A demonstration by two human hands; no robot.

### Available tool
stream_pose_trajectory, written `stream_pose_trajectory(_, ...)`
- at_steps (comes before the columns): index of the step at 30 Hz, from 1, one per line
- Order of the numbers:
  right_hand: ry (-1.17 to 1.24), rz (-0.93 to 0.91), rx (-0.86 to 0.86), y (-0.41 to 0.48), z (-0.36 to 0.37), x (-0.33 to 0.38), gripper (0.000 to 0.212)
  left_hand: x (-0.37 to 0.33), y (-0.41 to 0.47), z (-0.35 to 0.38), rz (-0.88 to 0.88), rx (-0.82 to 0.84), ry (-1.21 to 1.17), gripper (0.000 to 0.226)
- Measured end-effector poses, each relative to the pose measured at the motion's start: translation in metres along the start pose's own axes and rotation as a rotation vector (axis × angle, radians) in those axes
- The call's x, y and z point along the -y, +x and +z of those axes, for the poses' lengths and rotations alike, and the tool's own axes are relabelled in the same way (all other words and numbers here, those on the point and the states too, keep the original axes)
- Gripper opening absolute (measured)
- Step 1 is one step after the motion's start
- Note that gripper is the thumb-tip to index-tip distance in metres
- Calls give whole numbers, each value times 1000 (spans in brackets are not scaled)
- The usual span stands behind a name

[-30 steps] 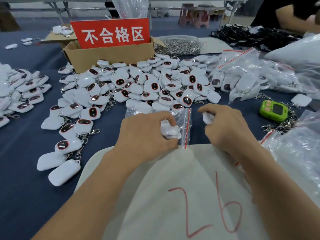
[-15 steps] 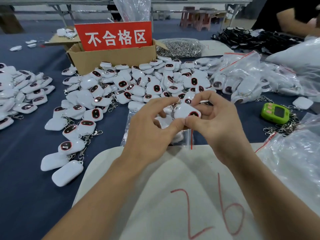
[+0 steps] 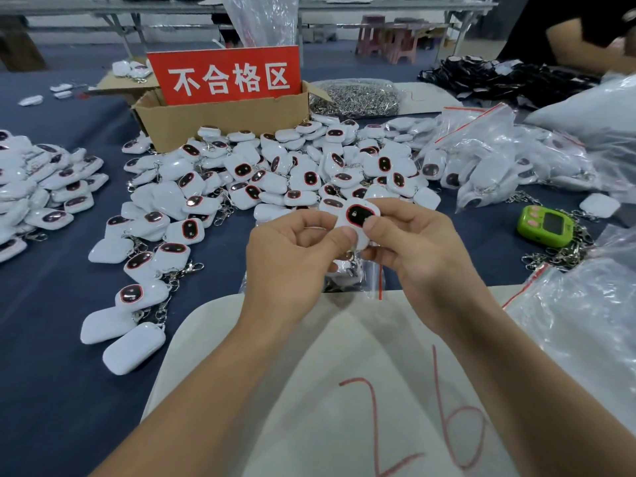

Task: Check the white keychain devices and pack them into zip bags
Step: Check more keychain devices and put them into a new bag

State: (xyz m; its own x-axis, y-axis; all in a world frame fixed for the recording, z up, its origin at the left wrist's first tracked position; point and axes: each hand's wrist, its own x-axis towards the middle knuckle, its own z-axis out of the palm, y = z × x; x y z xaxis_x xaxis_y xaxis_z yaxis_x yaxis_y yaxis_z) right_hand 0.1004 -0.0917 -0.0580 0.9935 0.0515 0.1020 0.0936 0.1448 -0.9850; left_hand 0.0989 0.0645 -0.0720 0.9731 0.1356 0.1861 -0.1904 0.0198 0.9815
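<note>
Two hands meet just past the near white sheet (image 3: pixel 344 356), which is marked 26 in red. The left hand (image 3: pixel 292 259) and the right hand (image 3: pixel 423 259) both pinch one white keychain device (image 3: pixel 358 218). Their thumbs are on its front and their curled fingers are behind it, with its dark, red-rimmed screen turned up toward the camera. From that pose, this looks like the checking step for this one piece, which is not yet bagged.

Directly beneath the hands lies a small clear zip bag (image 3: pixel 370 275) with a red seal strip. Something white with a metal clasp seems to sit in it, though the hands hide most of it.

Left of the left hand, and just beyond both hands, spreads a large heap of loose devices (image 3: pixel 275 173). None of these are bagged, so most of the work appears to remain.

Right of the right hand sits a green timer (image 3: pixel 545 227), with crumpled clear plastic (image 3: pixel 585 321) nearer on that side. Farther out to the right is a pile of filled zip bags (image 3: pixel 499 156), the share already packed.

Beyond the heap stands a cardboard box (image 3: pixel 220 122) bearing a red sign (image 3: pixel 227 75), probably for rejects.
</note>
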Motion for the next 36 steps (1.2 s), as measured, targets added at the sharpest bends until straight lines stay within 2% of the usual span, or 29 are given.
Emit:
stream_pose_trajectory(4, -76, 13, -54, 0, 2, 1, 13, 1, -3, 2, 26, 58, 52, 12)
stream_pose_trajectory(6, -122, -4, -72, 0, 2, 1, 21, 1, -4, 3, 60, 70, 81, 13)
stream_pose_trajectory(10, -155, -34, 0, -1, 3, 1, 22, 0, -3, 2, 57, 97, 65, 12)
stream_pose_trajectory(13, -226, -47, 55, 0, 4, 0, 20, -2, -3, 1, 66, 54, 103, 13)
stream_pose_trajectory(18, -326, -60, 124, -3, 8, 0, 38, -1, -1, 1, 81, -35, 172, 10)
stream_pose_trajectory(21, -308, -41, 107, -4, 11, -1, 44, 1, -2, 1, 93, -63, 151, 9)
stream_pose_trajectory(27, -321, -77, -20, -6, 12, 0, 18, 1, -5, 3, 76, 36, 97, 10)
stream_pose_trajectory(32, -328, -132, -74, -7, 12, 3, 26, -2, -7, 3, 69, 97, 117, 8)
stream_pose_trajectory(36, -335, -200, -104, -10, 14, 2, 20, -3, -10, 3, 136, 71, 171, 7)
